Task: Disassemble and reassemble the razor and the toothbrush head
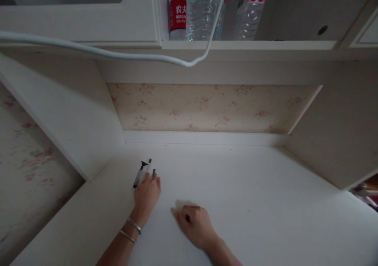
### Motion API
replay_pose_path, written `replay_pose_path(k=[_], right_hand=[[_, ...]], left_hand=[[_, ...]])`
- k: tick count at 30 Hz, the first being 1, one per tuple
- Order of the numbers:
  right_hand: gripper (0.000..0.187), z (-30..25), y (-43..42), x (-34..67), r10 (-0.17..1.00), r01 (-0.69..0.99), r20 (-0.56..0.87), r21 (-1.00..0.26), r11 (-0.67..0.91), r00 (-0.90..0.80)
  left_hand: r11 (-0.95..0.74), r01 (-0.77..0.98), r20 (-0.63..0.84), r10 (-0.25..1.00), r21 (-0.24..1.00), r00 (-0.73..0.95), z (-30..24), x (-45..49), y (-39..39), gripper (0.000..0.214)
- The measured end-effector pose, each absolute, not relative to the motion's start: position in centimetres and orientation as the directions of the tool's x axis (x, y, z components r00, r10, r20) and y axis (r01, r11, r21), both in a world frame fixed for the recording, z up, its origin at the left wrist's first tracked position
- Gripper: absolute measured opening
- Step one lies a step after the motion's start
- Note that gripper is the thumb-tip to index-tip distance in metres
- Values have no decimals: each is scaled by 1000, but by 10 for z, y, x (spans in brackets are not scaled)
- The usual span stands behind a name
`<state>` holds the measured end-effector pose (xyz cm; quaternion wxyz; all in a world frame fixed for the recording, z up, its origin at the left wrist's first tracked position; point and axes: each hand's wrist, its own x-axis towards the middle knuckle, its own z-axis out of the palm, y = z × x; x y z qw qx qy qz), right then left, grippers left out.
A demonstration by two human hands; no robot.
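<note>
My left hand (pixel 147 192) reaches over the white desktop, palm down, with its fingers bent together at a small group of thin items. A razor (pixel 139 174) with a dark head lies just left of the fingers. Beyond the fingertips a slim pale stick with a dark tip (pixel 149 165) points away from me. A short dark-ended piece (pixel 154 172) pokes out by the index finger, its rest hidden by the hand. My right hand (pixel 197 224) rests on the desktop as a loose fist, with a dark hollow between thumb and fingers and no object visible in it.
Side panels and a low back ledge (pixel 206 137) bound the white desktop (pixel 236 179). Overhead, a cabinet shelf (pixel 251 45) holds several bottles, including a red-labelled bottle (pixel 177 14) and a clear bottle (pixel 201 16). A white cable (pixel 118 54) hangs in front of the shelf.
</note>
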<state>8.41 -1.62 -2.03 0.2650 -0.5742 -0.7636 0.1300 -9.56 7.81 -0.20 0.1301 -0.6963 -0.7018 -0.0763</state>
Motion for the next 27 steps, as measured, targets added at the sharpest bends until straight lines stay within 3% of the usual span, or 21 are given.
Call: replay_pose_path(k=[8,27], right_hand=[[42,-16,-16,84,947,799,251,-518,307,-200],[43,-15,-15,84,938,797,260,-505,333,-228]], left_hand=[[44,999,262,964,-10,-40,1,-99,76,45],[51,996,278,960,-76,-28,-6,-105,74,52]])
